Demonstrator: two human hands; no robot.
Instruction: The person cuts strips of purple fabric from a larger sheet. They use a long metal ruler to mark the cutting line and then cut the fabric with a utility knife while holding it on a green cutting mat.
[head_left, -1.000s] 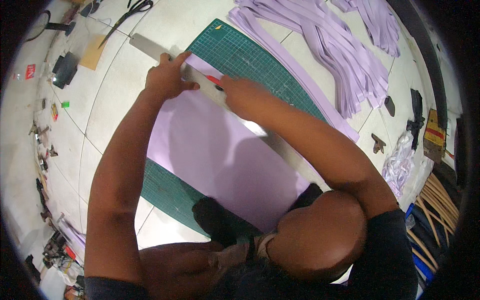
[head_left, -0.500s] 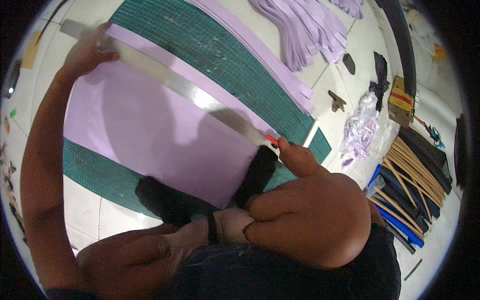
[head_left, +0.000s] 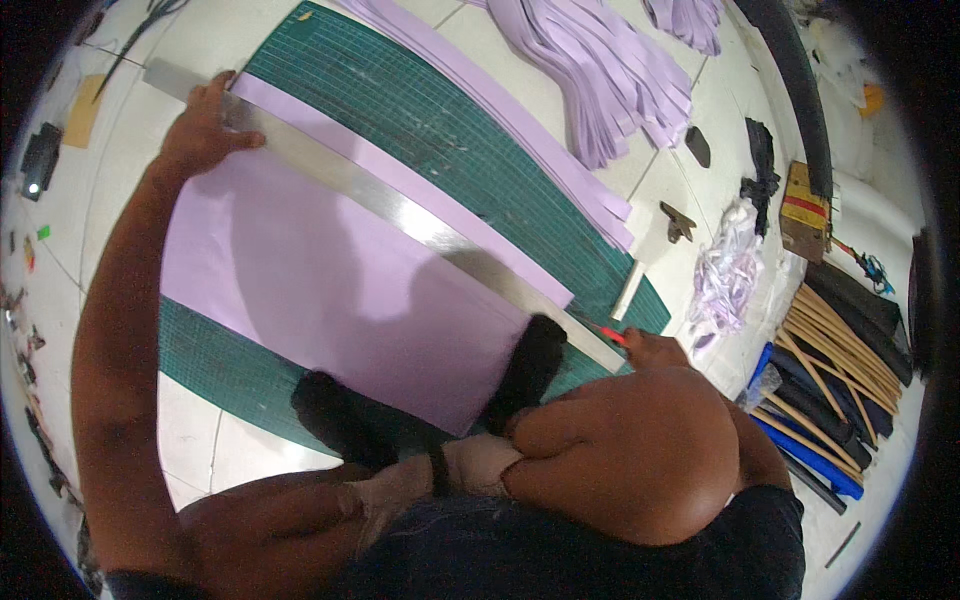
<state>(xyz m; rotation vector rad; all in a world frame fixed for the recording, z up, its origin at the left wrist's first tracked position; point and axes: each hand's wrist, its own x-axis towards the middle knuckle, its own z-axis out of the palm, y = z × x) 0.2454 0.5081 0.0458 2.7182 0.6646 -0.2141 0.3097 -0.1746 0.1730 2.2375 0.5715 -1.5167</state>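
Observation:
A long metal ruler (head_left: 405, 215) lies slantwise across a lavender sheet (head_left: 330, 290), with a narrow lavender strip (head_left: 350, 145) showing along its far edge. Sheet and ruler rest on a green cutting mat (head_left: 400, 110). My left hand (head_left: 207, 135) presses down on the ruler near its far left end, fingers and thumb spread. At the ruler's right end, my right hand (head_left: 655, 349) is closed round a red-handled craft knife (head_left: 611, 335), whose thin blade points left, past the sheet's right edge. My black-socked feet (head_left: 533, 365) are on the sheet's near side.
More lavender strips (head_left: 520, 125) lie along the mat's far edge, and a bundle (head_left: 590, 80) sits beyond. To the right are a white stick (head_left: 627, 290), a metal clip (head_left: 677, 222), clear plastic (head_left: 730, 270), a box (head_left: 803, 210) and wooden rods (head_left: 845, 350). Scissors (head_left: 150, 25) lie far left.
My right hand has moved right and nearer along the ruler, taking the craft knife off the sheet's right edge. My left hand keeps its place on the ruler. The view has shifted slightly.

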